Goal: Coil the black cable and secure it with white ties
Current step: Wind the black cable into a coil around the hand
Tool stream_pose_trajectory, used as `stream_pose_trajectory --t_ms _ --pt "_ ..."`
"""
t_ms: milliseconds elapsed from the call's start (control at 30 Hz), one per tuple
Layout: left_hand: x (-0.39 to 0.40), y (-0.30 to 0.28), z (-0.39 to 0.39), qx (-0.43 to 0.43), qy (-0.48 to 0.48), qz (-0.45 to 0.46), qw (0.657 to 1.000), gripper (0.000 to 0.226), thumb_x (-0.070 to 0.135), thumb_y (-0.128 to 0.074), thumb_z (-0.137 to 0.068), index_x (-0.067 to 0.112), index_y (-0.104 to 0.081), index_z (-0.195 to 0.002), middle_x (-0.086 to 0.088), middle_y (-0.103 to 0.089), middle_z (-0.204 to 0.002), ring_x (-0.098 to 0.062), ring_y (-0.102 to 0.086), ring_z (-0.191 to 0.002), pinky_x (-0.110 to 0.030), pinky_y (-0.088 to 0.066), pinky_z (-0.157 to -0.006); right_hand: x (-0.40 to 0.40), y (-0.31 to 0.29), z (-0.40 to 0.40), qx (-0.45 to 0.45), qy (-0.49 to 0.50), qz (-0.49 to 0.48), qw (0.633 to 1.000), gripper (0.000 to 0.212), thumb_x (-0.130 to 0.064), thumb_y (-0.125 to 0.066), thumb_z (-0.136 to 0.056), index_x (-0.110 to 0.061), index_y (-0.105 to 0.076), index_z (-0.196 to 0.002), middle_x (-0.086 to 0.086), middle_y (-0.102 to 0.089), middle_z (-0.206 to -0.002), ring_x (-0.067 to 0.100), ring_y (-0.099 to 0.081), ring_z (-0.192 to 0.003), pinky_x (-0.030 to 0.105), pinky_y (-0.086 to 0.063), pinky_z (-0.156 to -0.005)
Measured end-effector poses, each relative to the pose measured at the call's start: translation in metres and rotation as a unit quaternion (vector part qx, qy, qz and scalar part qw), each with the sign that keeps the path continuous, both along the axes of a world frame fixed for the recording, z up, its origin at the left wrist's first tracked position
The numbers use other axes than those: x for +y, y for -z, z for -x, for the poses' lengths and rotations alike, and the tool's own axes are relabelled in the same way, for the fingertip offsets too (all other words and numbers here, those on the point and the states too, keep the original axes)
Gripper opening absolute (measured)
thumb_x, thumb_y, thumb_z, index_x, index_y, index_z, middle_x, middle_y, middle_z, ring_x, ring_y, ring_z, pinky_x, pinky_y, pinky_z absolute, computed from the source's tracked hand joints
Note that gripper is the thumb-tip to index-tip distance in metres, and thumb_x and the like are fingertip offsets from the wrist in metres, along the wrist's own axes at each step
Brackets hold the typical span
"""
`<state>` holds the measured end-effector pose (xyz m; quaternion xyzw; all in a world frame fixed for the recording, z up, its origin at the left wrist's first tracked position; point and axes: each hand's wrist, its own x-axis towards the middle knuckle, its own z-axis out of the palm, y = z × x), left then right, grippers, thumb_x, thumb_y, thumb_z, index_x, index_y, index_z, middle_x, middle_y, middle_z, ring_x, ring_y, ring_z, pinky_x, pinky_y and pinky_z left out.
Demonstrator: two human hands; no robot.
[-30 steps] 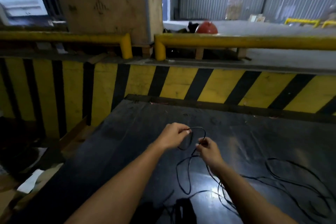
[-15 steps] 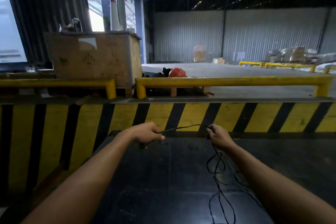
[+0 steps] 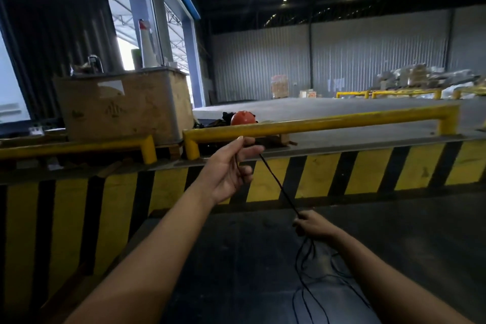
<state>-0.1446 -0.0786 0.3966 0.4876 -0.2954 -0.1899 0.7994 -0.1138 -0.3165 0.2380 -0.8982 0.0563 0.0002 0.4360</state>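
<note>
A thin black cable runs taut and slanted between my two hands. My left hand is raised, palm toward me, pinching the cable's upper part between thumb and fingers in front of the yellow rail. My right hand is lower and to the right, closed around the cable just above the dark table. Below the right hand the rest of the cable hangs in loose loops on the table, running out of the frame's bottom. No white ties are visible.
A yellow-and-black striped barrier stands behind the table. Yellow rails run along its top. Behind the rails sit a large cardboard box at the left and a red helmet. Beyond lies an open warehouse floor.
My left hand has lifted and turned palm-up, drawing the cable upward. My right hand has dropped toward the table, so the cable now slants instead of lying level. The view has tilted up.
</note>
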Motion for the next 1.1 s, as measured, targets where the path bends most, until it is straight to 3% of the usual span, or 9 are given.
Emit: stream_pose_trajectory --t_ms 167,267,333,400,500,633,767,933,1100 --pt "-0.041 0.003 -0.002 0.014 -0.003 0.071 0.997 0.033 0.032 -0.040 -0.099 0.030 -0.053 -0.130 -0.004 -0.069 -0.118 -0.015 -0.072 -0.069 -0.016 -0.047 -0.037 -0.014 0.008 0.007 -0.035 -0.065 -0.008 0.997 0.020 -0.024 -0.050 -0.094 -0.019 -0.061 -0.077 0.000 -0.060 -0.074 0.014 -0.059 -0.070 0.034 -0.049 -0.068" --pt "-0.050 -0.005 -0.015 0.034 -0.087 0.166 0.982 0.037 0.031 -0.045 -0.098 0.028 -0.048 -0.135 -0.005 -0.057 -0.134 -0.027 -0.059 -0.116 -0.041 -0.057 -0.080 -0.016 0.016 0.023 -0.094 -0.099 0.008 0.991 0.027 -0.029 -0.045 -0.097 -0.026 -0.056 -0.072 -0.004 -0.056 -0.072 0.011 -0.054 -0.067 0.031 -0.041 -0.064" --pt "-0.045 -0.009 -0.027 0.009 -0.184 0.165 0.969 0.042 0.037 -0.044 -0.097 0.029 -0.040 -0.139 -0.004 -0.039 -0.149 -0.027 -0.036 -0.136 -0.056 -0.033 -0.105 -0.021 0.023 0.036 -0.106 -0.125 0.033 0.986 0.029 -0.033 -0.043 -0.097 -0.026 -0.055 -0.071 -0.004 -0.056 -0.070 0.010 -0.054 -0.065 0.029 -0.040 -0.063" --pt "-0.034 -0.004 -0.037 -0.052 -0.288 0.061 0.954 0.044 0.044 -0.038 -0.097 0.033 -0.039 -0.139 0.000 -0.029 -0.155 -0.025 -0.023 -0.142 -0.061 -0.016 -0.111 -0.033 0.025 0.045 -0.116 -0.145 0.070 0.980 0.035 -0.038 -0.044 -0.096 -0.017 -0.060 -0.073 0.003 -0.060 -0.071 0.014 -0.057 -0.065 0.029 -0.042 -0.063" --pt "-0.015 0.021 -0.048 -0.180 -0.363 -0.263 0.875 0.042 0.046 -0.031 -0.098 0.036 -0.040 -0.138 0.000 -0.028 -0.155 -0.023 -0.023 -0.142 -0.050 -0.020 -0.110 -0.059 0.015 0.049 -0.144 -0.145 0.081 0.976 0.044 -0.044 -0.048 -0.092 -0.006 -0.061 -0.074 0.008 -0.057 -0.068 0.015 -0.054 -0.061 0.030 -0.040 -0.059" --pt "-0.006 0.057 -0.051 -0.193 -0.229 -0.575 0.761 0.046 0.042 -0.029 -0.100 0.029 -0.034 -0.143 -0.004 -0.029 -0.155 -0.023 -0.028 -0.140 -0.046 -0.022 -0.113 -0.088 -0.016 0.041 -0.190 -0.154 0.116 0.963 0.028 -0.039 -0.053 -0.091 -0.021 -0.063 -0.073 0.000 -0.061 -0.069 0.007 -0.056 -0.060 0.025 -0.043 -0.056" --pt "-0.029 0.068 -0.025 -0.146 -0.050 -0.698 0.700 0.048 0.049 -0.027 -0.097 0.029 -0.043 -0.138 -0.004 -0.045 -0.145 -0.025 -0.044 -0.129 -0.050 -0.029 -0.111 -0.090 -0.057 0.024 -0.318 -0.108 0.128 0.933 0.020 -0.030 -0.057 -0.090 -0.038 -0.054 -0.072 -0.010 -0.057 -0.066 -0.005 -0.057 -0.065 0.018 -0.041 -0.056" --pt "-0.053 0.067 0.000 0.014 0.154 -0.547 0.823 0.047 0.055 -0.023 -0.095 0.046 -0.030 -0.140 -0.011 -0.030 -0.153 -0.040 -0.032 -0.137 -0.062 -0.041 -0.093 -0.079 -0.065 0.003 -0.436 0.002 0.058 0.898 0.011 -0.030 -0.056 -0.090 -0.028 -0.054 -0.079 -0.009 -0.053 -0.062 0.003 -0.053 -0.055 0.018 -0.038 -0.049" --pt "-0.060 0.058 0.001 0.047 0.270 -0.308 0.911 0.045 0.056 -0.031 -0.091 0.049 -0.040 -0.135 -0.007 -0.047 -0.142 -0.039 -0.036 -0.135 -0.066 -0.038 -0.092 -0.059 -0.019 0.007 -0.304 0.006 0.019 0.953 0.025 -0.038 -0.046 -0.094 -0.026 -0.058 -0.076 -0.001 -0.060 -0.064 0.018 -0.057 -0.057 0.028 -0.044 -0.050"
